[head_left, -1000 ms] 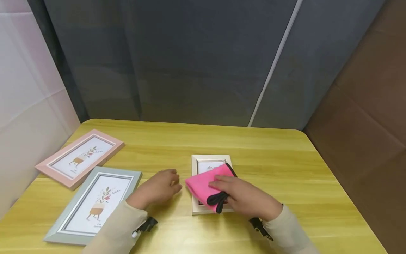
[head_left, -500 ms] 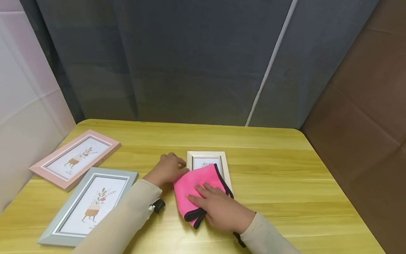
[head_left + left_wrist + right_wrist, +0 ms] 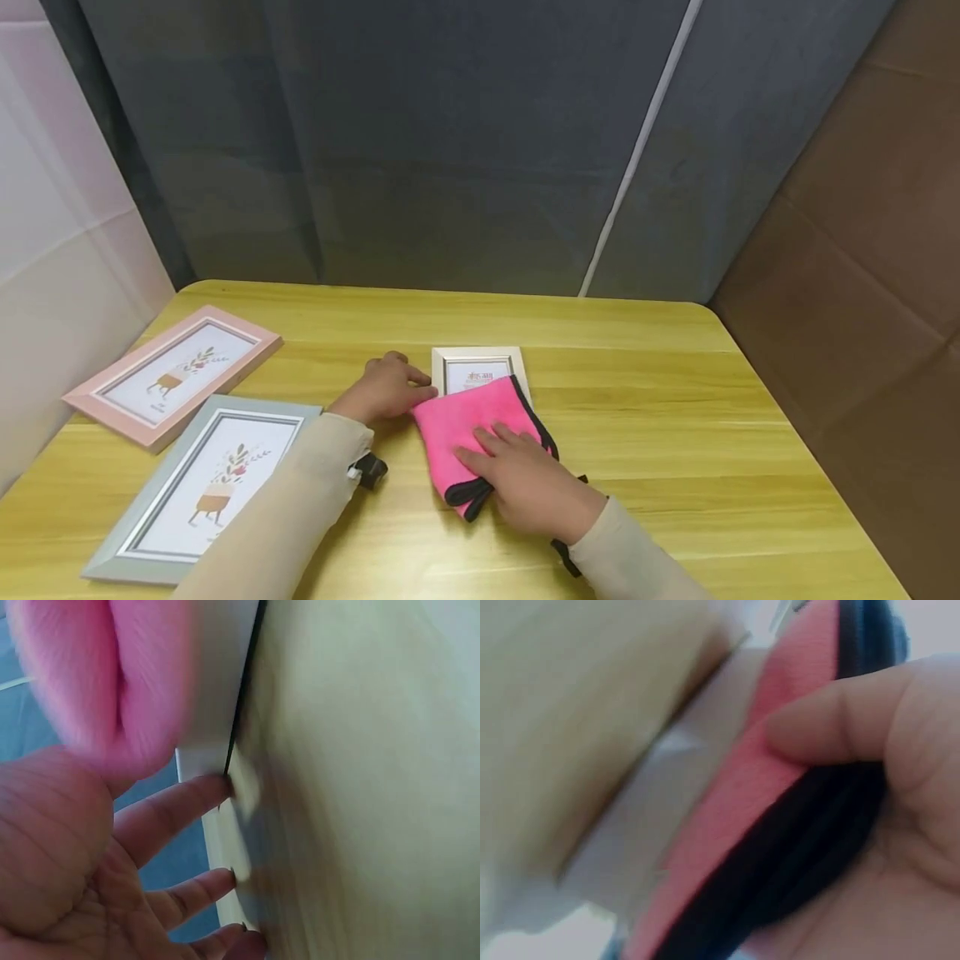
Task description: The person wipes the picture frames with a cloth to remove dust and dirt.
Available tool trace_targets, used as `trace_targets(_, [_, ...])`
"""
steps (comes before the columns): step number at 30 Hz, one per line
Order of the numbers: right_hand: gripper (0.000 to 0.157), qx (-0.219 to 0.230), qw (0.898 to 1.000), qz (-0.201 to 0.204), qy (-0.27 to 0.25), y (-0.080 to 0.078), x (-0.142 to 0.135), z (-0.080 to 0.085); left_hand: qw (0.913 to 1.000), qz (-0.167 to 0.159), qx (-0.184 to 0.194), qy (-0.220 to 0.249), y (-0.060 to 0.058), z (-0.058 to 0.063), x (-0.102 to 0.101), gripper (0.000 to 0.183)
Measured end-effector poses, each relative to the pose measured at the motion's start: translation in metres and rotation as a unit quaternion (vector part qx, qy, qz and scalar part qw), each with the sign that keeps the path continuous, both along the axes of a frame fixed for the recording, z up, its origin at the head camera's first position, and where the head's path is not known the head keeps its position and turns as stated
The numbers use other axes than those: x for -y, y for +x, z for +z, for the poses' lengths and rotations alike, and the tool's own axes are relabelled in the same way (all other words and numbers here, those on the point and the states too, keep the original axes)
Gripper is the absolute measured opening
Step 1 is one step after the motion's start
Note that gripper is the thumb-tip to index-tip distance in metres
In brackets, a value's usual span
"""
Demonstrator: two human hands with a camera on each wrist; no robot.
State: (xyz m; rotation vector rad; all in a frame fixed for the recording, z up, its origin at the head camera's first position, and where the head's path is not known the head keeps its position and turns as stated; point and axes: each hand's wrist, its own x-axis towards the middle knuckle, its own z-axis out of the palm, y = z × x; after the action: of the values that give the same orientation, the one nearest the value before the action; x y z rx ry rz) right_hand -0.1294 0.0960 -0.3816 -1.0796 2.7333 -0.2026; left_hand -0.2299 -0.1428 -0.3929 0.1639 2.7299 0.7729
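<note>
A cream photo frame [image 3: 527, 379] lies on the table, its lower part covered by a folded pink cloth [image 3: 465, 429] with black edging. My right hand [image 3: 536, 483] presses the cloth down on the frame, fingers spread over its top. In the right wrist view the thumb [image 3: 817, 727] lies on the pink fabric beside the black edging. My left hand [image 3: 386, 387] is at the frame's left side, its fingertips at the edge. The left wrist view shows one finger [image 3: 169, 817] reaching to the frame's side [image 3: 206, 742], others stretched out below it.
On the left of the wooden table [image 3: 675, 417] lie a pink photo frame [image 3: 247, 362] and a grey-blue photo frame [image 3: 112, 542], face up, the grey-blue one partly behind the left sleeve. A dark curtain [image 3: 450, 167] hangs behind, a brown one [image 3: 847, 292] at the right.
My left hand has moved right and away from me to the cream frame's side. My right hand has shifted left with the cloth. The cream frame now sits slightly farther up the view.
</note>
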Motion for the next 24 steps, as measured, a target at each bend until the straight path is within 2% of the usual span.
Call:
trace_targets(4, [0.063, 0.022, 0.997, -0.069, 0.027, 0.003, -0.014, 0.007, 1.0000, -0.003, 0.001, 0.001, 0.002, 0.001, 0.000, 0.038])
trace_targets(6, [0.061, 0.020, 0.996, -0.084, 0.038, 0.003, -0.016, 0.008, 1.0000, -0.004, 0.000, 0.002, 0.003, 0.002, 0.000, 0.038])
trace_targets(9, [0.060, 0.001, 0.998, -0.054, 0.033, 0.006, -0.010, 0.006, 0.9999, -0.012, -0.005, 0.000, 0.005, 0.003, -0.002, 0.038])
trace_targets(13, [0.068, -0.037, 0.999, 0.026, 0.014, 0.014, 0.005, -0.001, 0.9999, -0.012, -0.001, -0.001, 0.006, 0.004, -0.004, 0.039])
trace_targets(16, [0.074, -0.042, 0.998, 0.044, 0.009, 0.018, 0.011, -0.002, 0.9999, -0.010, 0.002, -0.006, 0.006, 0.005, -0.003, 0.039])
trace_targets(18, [0.073, -0.031, 0.999, 0.025, 0.014, 0.019, 0.010, 0.001, 0.9999, -0.011, 0.002, -0.008, 0.006, 0.006, -0.002, 0.039])
trace_targets(21, [0.067, 0.001, 0.999, -0.036, 0.034, 0.017, 0.003, 0.011, 0.9999, -0.012, 0.002, -0.006, 0.006, 0.008, -0.002, 0.038])
trace_targets(24, [0.058, 0.013, 0.994, -0.093, 0.053, 0.013, -0.006, 0.018, 0.9999, -0.011, 0.004, -0.003, 0.006, 0.009, -0.003, 0.037])
